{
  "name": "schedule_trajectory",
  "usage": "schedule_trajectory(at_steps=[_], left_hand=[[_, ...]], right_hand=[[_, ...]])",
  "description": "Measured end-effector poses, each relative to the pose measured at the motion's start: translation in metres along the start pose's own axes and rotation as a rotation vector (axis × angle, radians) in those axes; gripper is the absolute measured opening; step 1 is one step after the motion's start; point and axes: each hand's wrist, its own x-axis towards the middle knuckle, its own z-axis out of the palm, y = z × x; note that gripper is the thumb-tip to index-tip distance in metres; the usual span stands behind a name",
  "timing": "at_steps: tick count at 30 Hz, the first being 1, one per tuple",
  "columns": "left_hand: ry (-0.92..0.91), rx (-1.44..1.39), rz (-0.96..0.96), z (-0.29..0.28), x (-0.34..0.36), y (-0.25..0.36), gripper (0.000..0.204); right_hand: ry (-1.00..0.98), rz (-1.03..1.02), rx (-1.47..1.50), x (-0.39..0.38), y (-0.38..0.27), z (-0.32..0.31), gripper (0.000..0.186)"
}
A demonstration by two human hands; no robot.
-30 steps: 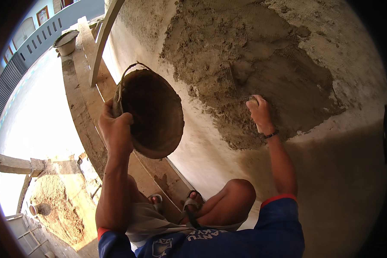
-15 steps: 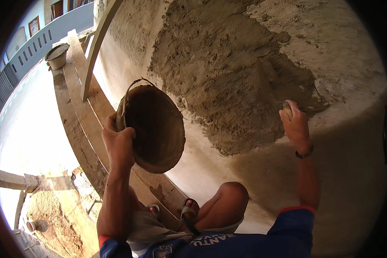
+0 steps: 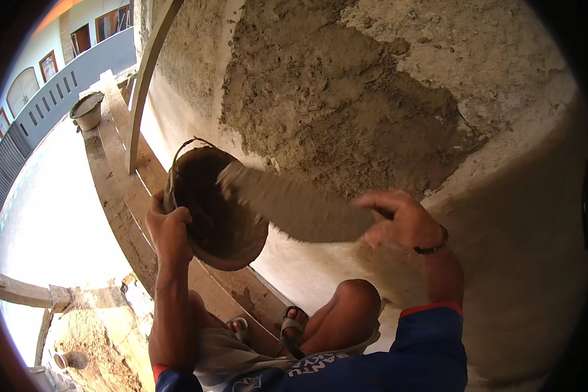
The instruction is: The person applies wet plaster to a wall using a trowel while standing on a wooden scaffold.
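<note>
My left hand (image 3: 170,228) is closed on the rim of a dark, mortar-stained bucket (image 3: 238,251), tilted so that its mouth faces me. A thin handle arches above the bucket's far rim. In my right hand (image 3: 402,222), fingers closed, is a trowel (image 3: 294,204) with a long blade coated in grey-brown mortar. The blade's tip reaches over the bucket's mouth; motion blurs it somewhat. The trowel's handle is mostly hidden by my fingers. Beyond the trowel, rough wet mortar (image 3: 320,111) covers part of the wall (image 3: 503,170).
I sit on wooden planks (image 3: 121,189) that run along the wall. A second bucket (image 3: 87,112) stands on their far end, near an upright wooden pole (image 3: 144,85). Below at the left lie a sand heap (image 3: 91,343) and a timber beam (image 3: 26,292).
My right hand has swung the trowel leftward from the wall to the bucket's mouth. The bucket has shifted slightly left and down in my left hand.
</note>
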Motion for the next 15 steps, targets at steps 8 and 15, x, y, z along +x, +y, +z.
schedule_trajectory(at_steps=[8, 15], left_hand=[[-0.018, 0.023, -0.05, 0.003, -0.009, 0.006, 0.053], [-0.087, -0.157, 0.0, 0.015, -0.012, 0.008, 0.054]], right_hand=[[1.124, 0.204, -0.234, -0.032, -0.004, -0.083, 0.039], [0.01, 0.556, 0.232, -0.009, 0.033, 0.021, 0.044]])
